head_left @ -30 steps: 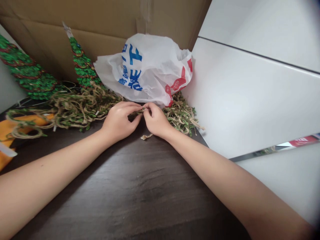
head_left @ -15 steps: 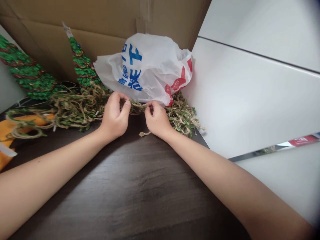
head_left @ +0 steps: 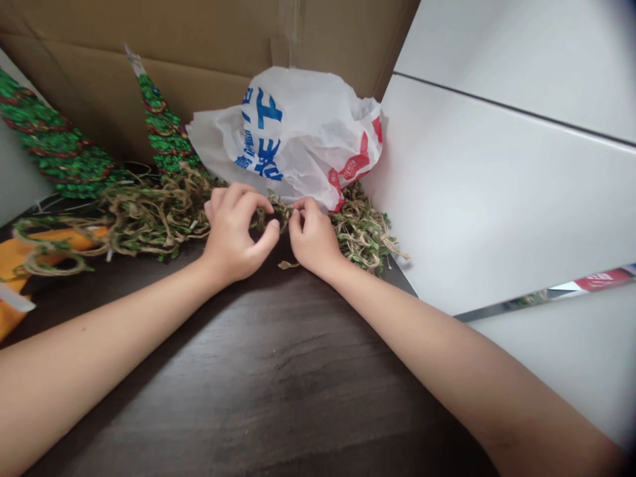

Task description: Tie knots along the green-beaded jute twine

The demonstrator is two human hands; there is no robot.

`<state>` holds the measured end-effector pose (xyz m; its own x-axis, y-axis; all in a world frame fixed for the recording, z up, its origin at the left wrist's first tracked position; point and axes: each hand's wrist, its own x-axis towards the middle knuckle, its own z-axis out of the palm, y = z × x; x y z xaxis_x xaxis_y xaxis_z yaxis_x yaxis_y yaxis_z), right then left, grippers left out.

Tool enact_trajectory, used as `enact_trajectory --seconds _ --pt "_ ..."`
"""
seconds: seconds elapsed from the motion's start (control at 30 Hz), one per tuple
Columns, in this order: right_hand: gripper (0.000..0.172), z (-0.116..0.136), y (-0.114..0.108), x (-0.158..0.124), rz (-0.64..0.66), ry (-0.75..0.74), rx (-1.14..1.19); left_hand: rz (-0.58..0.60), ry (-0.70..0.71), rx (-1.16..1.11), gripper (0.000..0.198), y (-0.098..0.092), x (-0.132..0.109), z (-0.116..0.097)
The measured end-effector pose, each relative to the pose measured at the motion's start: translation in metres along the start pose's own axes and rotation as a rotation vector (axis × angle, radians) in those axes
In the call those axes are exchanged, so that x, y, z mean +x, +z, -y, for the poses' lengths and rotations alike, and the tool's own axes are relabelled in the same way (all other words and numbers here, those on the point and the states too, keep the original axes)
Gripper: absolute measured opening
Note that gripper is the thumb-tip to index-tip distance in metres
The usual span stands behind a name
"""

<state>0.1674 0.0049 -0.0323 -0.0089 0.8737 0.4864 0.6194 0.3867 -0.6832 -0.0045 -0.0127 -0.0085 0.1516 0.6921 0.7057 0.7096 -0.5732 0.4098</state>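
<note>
A strand of leafy twine (head_left: 284,210) lies directly before the near edge of the white plastic bag (head_left: 311,126), spanning the short gap between the two hands. The right hand (head_left: 314,235), below the bag's red-printed corner, pinches the strand between thumb and forefinger; the left hand (head_left: 237,232), below the bag's left portion, is curved with thumb and fingertips apart, near the strand.

The strand's course behind the right-hand fingers is hidden, and whether the small pale tip (head_left: 288,265) nearer the viewer than the bag belongs to it cannot be told. The bag covers part of the right heap (head_left: 365,235) of similar twine, and its creases break up the blue lettering. Far left of the bag, an orange item (head_left: 14,255) is cut off by the frame, as is the larger tinsel tree (head_left: 59,149).

The twine is brown, fibrous and looped, set with small green leaves; a left heap (head_left: 154,209) tangles leftward from the bag. The smaller tinsel tree (head_left: 166,132), a glittering cone, stands left of the bag. Creased cardboard (head_left: 199,40) rises behind it; the dark, wood-grained worktop (head_left: 278,371) extends in front.
</note>
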Motion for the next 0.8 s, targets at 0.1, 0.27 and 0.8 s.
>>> enact_trajectory --seconds 0.1,0.27,0.8 --pt "0.016 -0.003 0.000 0.000 0.039 -0.090 0.055 0.138 0.023 0.054 0.022 -0.001 0.000 -0.004" --pt "0.015 -0.003 -0.002 -0.001 0.110 -0.167 0.095 0.154 -0.012 0.008 0.030 0.005 0.005 0.008" --pt "0.013 0.005 -0.001 -0.002 0.057 -0.049 -0.005 -0.021 0.095 -0.005 0.018 0.010 0.003 0.018"
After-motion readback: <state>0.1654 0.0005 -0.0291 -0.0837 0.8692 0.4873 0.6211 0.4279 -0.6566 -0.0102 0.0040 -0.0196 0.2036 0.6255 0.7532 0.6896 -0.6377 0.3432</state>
